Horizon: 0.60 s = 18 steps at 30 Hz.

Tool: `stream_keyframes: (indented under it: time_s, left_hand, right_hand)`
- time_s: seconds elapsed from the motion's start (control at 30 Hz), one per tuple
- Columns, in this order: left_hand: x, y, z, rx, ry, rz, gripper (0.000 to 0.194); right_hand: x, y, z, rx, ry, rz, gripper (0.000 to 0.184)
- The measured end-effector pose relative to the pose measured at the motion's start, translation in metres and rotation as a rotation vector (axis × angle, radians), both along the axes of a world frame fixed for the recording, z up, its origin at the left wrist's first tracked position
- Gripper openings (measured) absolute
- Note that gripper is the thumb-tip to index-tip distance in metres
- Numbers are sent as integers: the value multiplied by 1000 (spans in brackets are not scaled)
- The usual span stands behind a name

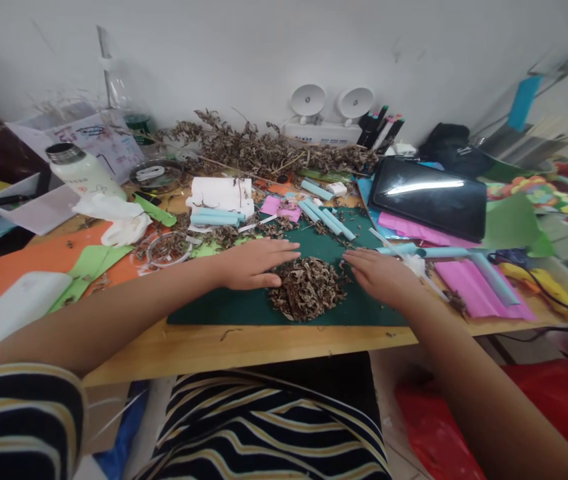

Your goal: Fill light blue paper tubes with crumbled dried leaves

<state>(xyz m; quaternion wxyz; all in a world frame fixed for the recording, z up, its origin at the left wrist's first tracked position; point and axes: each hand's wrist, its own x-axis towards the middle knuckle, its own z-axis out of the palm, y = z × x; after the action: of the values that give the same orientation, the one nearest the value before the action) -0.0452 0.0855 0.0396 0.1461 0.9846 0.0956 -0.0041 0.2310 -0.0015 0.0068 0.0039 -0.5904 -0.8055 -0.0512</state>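
Note:
A round mound of dried brown leaves (308, 290) lies on the dark green mat (234, 308) close to the table's front edge. Flat and palm down, my left hand (257, 262) reaches over the mound's upper left side, its fingers stretched toward the right. On the other side, my right hand (381, 273) is stretched out over the mat just right of the mound, fingertips near its edge. Neither hand grips anything. Loose leaf crumbs are scattered around the mound and beyond it.
Dried plant stalks (269, 150) are heaped along the wall. Rolled blue paper (327, 217) lies behind the mound. A black tablet (429, 197) and pink paper (479, 288) are at right. A white bottle (84, 170), crumpled tissue (124, 220) and orange paper (29, 260) lie left.

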Motion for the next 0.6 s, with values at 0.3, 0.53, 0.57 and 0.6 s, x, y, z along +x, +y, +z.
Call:
stream_keyframes:
  time_s: [0.3,0.53,0.57,0.6]
  left_hand:
    - [12,52,-21,108,295,153,51]
    - [-5,37,5,127,230,194,57]
    - [-5,26,6,119,191,174,61]
    - [-6,14,5,103,151,158,66]
  right_hand:
    - [18,-3,-4,-145,-49,2,45]
    - [20,-13,3,-83,40,-103,48]
    - [15,-17,4,-65,73,-102,51]
    - [9,-22,4,-54,101,-91,55]
